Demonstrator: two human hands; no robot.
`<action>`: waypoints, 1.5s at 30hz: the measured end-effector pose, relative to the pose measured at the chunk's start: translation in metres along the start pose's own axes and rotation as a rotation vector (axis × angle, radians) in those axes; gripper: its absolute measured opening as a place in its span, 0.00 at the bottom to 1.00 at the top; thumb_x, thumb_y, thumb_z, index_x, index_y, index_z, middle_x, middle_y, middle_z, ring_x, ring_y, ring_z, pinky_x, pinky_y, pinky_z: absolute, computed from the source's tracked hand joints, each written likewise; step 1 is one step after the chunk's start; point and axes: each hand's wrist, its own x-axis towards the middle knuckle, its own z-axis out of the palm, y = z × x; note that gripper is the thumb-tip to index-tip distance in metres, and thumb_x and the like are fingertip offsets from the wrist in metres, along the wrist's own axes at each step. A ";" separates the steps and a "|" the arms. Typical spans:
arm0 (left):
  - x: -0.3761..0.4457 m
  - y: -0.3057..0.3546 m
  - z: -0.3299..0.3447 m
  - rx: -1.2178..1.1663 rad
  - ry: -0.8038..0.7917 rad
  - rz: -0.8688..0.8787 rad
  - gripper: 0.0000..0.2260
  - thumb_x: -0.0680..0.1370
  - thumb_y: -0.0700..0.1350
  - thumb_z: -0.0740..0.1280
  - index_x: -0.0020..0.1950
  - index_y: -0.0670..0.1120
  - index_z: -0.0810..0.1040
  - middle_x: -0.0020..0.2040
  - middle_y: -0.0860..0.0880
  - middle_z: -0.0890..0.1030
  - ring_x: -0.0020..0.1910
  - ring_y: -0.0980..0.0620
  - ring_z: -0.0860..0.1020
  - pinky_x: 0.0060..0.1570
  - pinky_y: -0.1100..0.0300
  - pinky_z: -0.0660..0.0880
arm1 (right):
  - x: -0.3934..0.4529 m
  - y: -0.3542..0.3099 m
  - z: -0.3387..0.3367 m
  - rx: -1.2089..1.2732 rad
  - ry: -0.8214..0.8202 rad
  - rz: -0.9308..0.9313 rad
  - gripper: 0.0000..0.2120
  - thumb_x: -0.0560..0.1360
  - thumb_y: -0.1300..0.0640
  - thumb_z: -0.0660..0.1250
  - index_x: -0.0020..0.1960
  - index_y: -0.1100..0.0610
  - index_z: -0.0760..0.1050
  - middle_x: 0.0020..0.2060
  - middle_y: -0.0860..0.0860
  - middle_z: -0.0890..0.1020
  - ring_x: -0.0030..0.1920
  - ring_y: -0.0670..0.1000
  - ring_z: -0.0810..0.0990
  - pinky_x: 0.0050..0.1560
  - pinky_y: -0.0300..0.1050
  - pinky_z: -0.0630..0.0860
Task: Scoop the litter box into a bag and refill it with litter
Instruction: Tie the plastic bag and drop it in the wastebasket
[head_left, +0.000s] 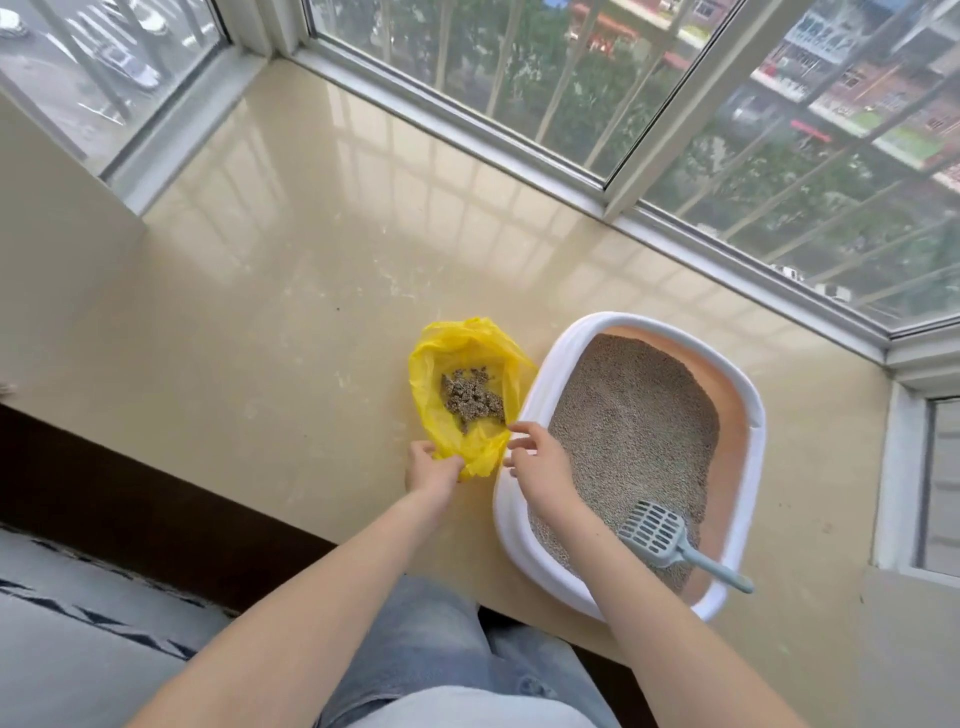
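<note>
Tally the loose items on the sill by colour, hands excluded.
Yellow: 1, bag
White: 1, litter box
Grey-blue: 1, scoop
Total: 3

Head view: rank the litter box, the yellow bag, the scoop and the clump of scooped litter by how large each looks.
1. Litter box, by far the largest.
2. Yellow bag, lying open beside it.
3. Scoop, counting its handle.
4. Clump of scooped litter inside the bag.
The scoop lies nearer the camera than the clump, so that gap may be overstated.
</note>
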 end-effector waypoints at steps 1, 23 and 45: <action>-0.004 0.006 -0.002 0.029 0.034 0.075 0.17 0.72 0.38 0.67 0.59 0.47 0.68 0.48 0.44 0.76 0.41 0.44 0.78 0.42 0.56 0.75 | -0.001 -0.002 -0.001 -0.018 -0.102 -0.017 0.24 0.72 0.72 0.56 0.57 0.47 0.74 0.52 0.54 0.77 0.48 0.55 0.79 0.46 0.46 0.75; -0.136 0.116 -0.039 0.046 0.013 0.717 0.09 0.74 0.36 0.60 0.42 0.42 0.80 0.31 0.46 0.81 0.31 0.52 0.77 0.33 0.62 0.70 | -0.065 -0.104 -0.101 0.054 0.096 -0.483 0.14 0.70 0.73 0.61 0.44 0.62 0.82 0.30 0.46 0.78 0.28 0.38 0.71 0.33 0.30 0.66; -0.203 0.097 0.074 -0.291 -0.620 0.145 0.10 0.74 0.45 0.67 0.50 0.41 0.71 0.36 0.47 0.72 0.28 0.50 0.73 0.30 0.60 0.72 | -0.227 -0.103 -0.341 0.519 -0.061 -0.917 0.17 0.73 0.79 0.55 0.42 0.66 0.80 0.40 0.62 0.83 0.44 0.59 0.82 0.47 0.44 0.79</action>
